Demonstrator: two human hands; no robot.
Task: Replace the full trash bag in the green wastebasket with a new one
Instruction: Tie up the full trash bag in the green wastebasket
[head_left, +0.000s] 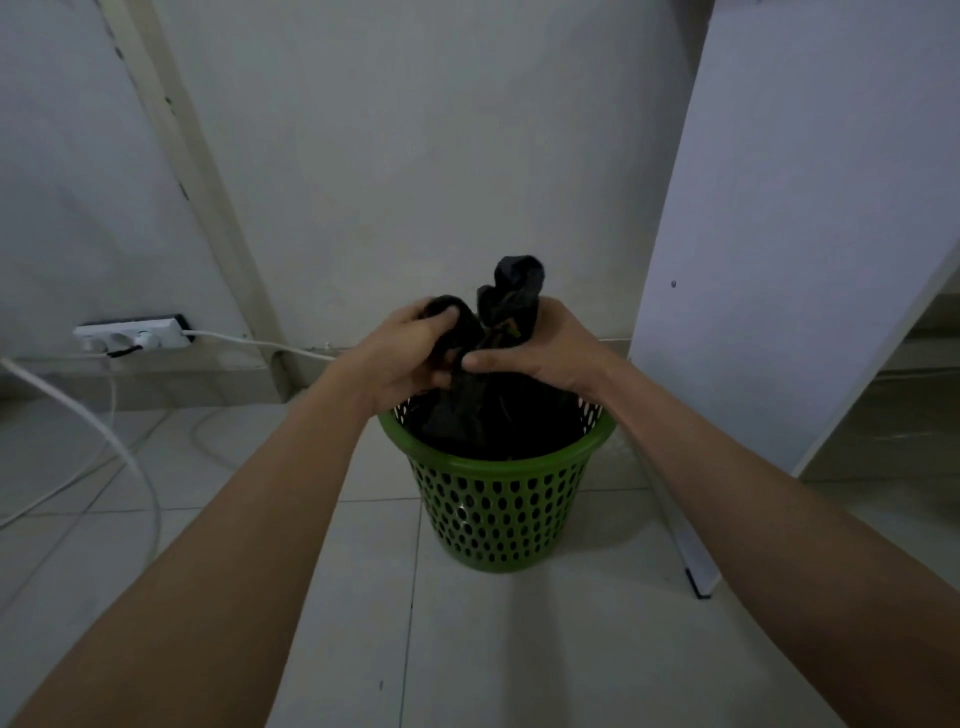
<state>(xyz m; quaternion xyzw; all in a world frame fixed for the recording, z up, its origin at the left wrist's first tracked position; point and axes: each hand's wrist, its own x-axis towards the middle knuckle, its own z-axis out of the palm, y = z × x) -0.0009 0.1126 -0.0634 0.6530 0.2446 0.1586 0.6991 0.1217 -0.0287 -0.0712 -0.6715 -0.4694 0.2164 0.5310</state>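
Left hand and right hand each grip a gathered ear of the black trash bag, seated in the green wastebasket beneath them; tying, removal and relining remain.

Two bare hands are gathering the top of a black trash bag above a green wastebasket.

The left hand is gripping one bunched flap of the bag while the right hand is clutching the other, which is sticking up above the fingers; the bag's body is sitting inside the perforated basket, which is standing on a pale tiled floor near a white panel and a wall power strip with white cables.
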